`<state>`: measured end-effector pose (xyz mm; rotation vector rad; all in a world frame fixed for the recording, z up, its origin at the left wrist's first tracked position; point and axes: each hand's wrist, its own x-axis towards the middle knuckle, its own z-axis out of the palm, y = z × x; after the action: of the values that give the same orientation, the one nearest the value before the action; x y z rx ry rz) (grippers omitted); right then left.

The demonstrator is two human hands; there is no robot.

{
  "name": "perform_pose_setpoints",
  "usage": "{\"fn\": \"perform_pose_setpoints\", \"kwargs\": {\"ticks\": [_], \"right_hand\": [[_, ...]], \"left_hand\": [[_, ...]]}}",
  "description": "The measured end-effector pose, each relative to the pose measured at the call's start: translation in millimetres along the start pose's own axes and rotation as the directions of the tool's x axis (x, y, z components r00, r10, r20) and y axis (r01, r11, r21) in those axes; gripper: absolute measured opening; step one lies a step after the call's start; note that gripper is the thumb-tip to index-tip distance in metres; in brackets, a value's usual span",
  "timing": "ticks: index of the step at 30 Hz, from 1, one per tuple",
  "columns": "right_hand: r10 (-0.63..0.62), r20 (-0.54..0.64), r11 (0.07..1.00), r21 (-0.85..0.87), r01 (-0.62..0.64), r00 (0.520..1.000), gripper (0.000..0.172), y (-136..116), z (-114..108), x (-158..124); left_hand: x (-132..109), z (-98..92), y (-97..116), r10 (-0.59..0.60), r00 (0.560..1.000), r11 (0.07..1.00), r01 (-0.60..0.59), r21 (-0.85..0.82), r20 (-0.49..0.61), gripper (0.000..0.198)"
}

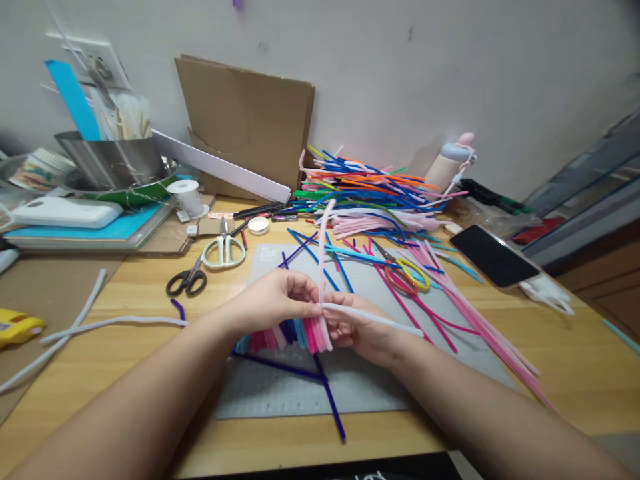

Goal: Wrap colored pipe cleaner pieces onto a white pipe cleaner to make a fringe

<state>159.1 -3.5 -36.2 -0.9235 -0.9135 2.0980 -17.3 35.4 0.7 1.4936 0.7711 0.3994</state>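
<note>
Thumb and bent fingers of the left hand (283, 298) close on a striped row of fuzzy stems (311, 335) above the grey mat (390, 393); the right hand (369, 339), half curled, sits at its right end, its grip unclear. Both forearms (170, 373) angle inward, a white stem (370, 316) crossing the right hand.
</note>
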Motion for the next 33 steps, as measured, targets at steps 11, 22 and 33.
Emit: {"fn": "perform_pose_setpoints", "kwargs": {"ticks": [11,22,33], "right_hand": [[-0.181,-0.009,0.907,-0.388,0.164,0.983,0.023,-42,-17,-11],[-0.287,-0.028,0.848,-0.472,0.240,0.958,0.016,-15,7,-8],[-0.190,-0.048,0.941,-0.293,0.168,0.981,0.021,-13,3,-5]], "left_hand": [[1,0.2,-8,-0.025,0.991,0.957,0.061,0.285,-0.130,0.019],[-2,1.3,1,-0.066,0.994,0.968,0.086,0.237,-0.089,0.023],[-4,-1.6,0,-0.084,0.996,0.968,0.087,0.234,-0.021,0.026]]}}
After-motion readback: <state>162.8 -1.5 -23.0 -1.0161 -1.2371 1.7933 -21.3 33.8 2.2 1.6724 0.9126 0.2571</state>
